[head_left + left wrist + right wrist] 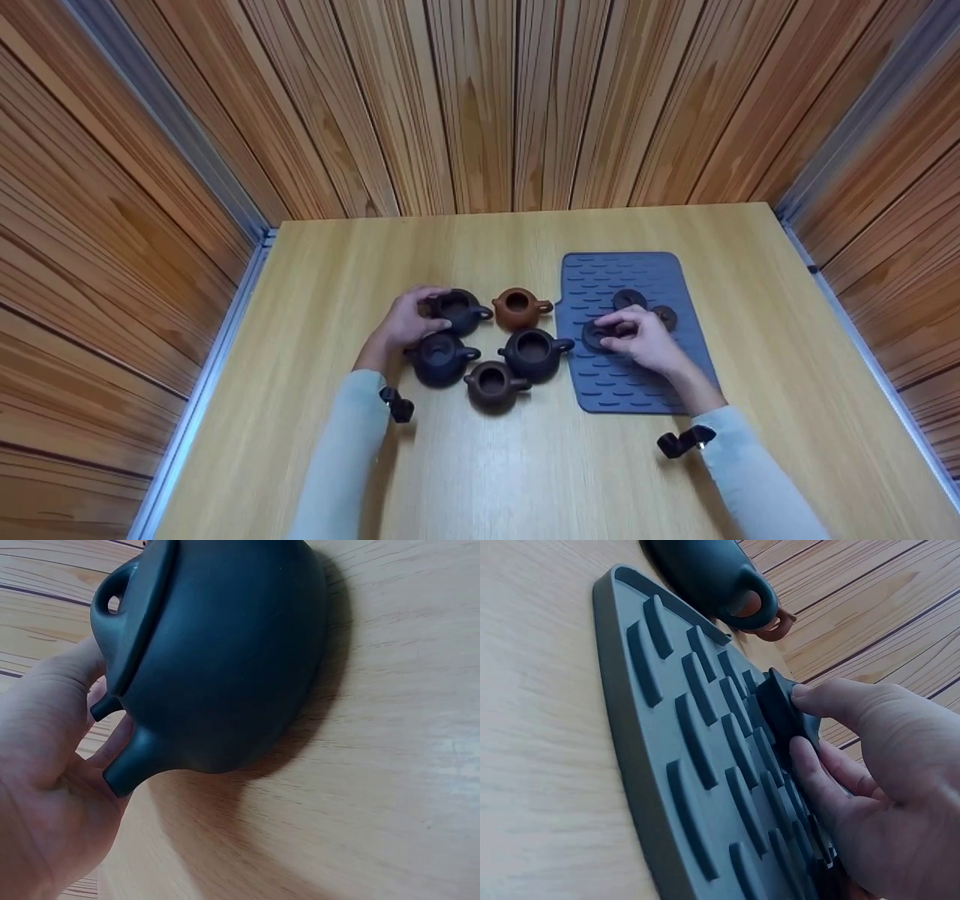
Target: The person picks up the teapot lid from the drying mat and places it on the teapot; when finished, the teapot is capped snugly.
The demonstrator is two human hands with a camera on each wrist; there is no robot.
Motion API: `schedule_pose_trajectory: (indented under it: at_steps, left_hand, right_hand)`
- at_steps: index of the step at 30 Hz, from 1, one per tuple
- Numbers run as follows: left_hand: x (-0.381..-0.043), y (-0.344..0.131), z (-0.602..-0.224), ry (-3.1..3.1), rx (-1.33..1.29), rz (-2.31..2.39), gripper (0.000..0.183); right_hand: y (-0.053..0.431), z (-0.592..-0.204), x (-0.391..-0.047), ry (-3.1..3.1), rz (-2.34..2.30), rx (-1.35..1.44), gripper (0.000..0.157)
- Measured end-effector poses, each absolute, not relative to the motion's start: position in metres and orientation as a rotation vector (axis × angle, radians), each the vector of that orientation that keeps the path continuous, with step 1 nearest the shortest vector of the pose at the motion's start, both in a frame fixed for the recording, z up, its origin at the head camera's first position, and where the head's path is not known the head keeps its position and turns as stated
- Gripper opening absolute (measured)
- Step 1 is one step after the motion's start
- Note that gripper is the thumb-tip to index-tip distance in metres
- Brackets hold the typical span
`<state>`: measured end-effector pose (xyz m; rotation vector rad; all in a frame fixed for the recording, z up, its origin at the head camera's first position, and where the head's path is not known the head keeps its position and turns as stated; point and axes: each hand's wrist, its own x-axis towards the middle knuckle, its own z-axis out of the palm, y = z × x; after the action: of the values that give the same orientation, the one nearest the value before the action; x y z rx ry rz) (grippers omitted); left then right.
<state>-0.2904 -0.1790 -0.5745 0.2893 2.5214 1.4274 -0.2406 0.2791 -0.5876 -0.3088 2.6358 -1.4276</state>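
My left hand (405,321) holds a black open-topped teapot (466,321) from the spout side, fingers and thumb around it. Just in front sits a dark lidded teapot (441,367), which fills much of the left wrist view and hides most of the held one. Over the grey ridged mat (622,390), my right hand (651,343) pinches a dark teapot lid (784,709) between thumb and fingers. Another dark round lid (628,298) and a brownish lid (664,316) lie on the mat beyond that hand.
Close together stand a reddish-brown teapot (519,321), a larger dark teapot (534,367) and a brown teapot (493,401), all without lids. Their handles point right, toward the mat. Wooden walls (480,112) border the back and sides of the table (480,480).
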Motion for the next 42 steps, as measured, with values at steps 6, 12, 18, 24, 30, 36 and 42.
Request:
schedule_pose_trajectory:
  at_steps: [6, 12, 18, 24, 30, 36, 42]
  left_hand:
    - [-0.291, -0.178, -0.574, 2.526, 0.295, 1.434, 0.058]
    - [-0.292, -0.178, -0.576, 2.562, 0.334, 1.440, 0.057]
    - [-0.294, -0.179, -0.579, 2.576, 0.334, 1.416, 0.057]
    - [-0.293, -0.179, -0.578, 2.577, 0.334, 1.419, 0.057]
    - [-0.293, -0.179, -0.577, 2.566, 0.328, 1.432, 0.057]
    - [-0.293, -0.179, -0.579, 2.558, 0.327, 1.449, 0.057]
    - [-0.292, -0.180, -0.578, 2.550, 0.347, 1.446, 0.058]
  right_hand:
    - [0.277, -0.587, -0.242, 2.625, -1.415, -0.270, 0.027]
    - [0.274, -0.589, -0.240, 2.596, -1.456, -0.231, 0.027]
    - [0.271, -0.589, -0.240, 2.610, -1.462, -0.200, 0.026]
    - [0.268, -0.585, -0.239, 2.598, -1.490, -0.145, 0.027]
    - [0.268, -0.579, -0.239, 2.589, -1.486, -0.115, 0.027]
    - [0.267, -0.573, -0.241, 2.602, -1.494, -0.102, 0.027]
    - [0.265, -0.567, -0.244, 2.607, -1.547, -0.119, 0.027]
